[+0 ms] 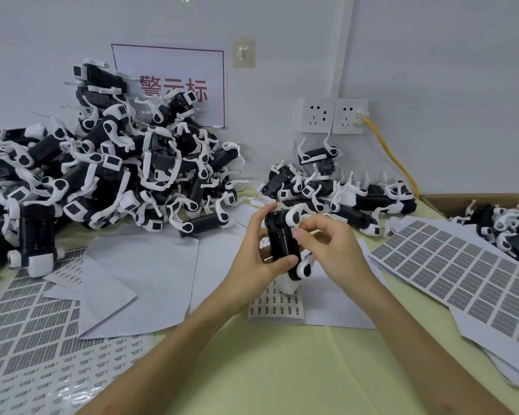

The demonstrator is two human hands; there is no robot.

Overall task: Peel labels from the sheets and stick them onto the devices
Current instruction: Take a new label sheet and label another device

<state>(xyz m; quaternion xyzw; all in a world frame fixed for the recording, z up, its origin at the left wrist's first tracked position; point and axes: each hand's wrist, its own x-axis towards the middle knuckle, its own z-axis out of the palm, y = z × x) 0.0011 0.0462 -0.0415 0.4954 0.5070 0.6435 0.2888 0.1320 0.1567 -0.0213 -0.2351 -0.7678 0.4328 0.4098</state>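
Note:
A black device with white end parts (283, 244) stands upright above the table centre. My left hand (259, 259) grips it from the left, thumb across its lower body. My right hand (327, 244) has curled fingers and presses its fingertips against the device's right side; whether a label lies under them is hidden. A small sheet of dark labels (274, 307) lies flat just below the device. A large sheet of grey labels (462, 274) lies to the right, and more label sheets (27, 324) cover the near left.
A tall pile of black-and-white devices (102, 175) fills the left back of the table. A smaller pile (327, 187) sits behind my hands. A cardboard box with devices (504, 229) is at the far right. Blank backing sheets (138, 280) lie centre-left. A yellow cable (393, 157) hangs from wall sockets.

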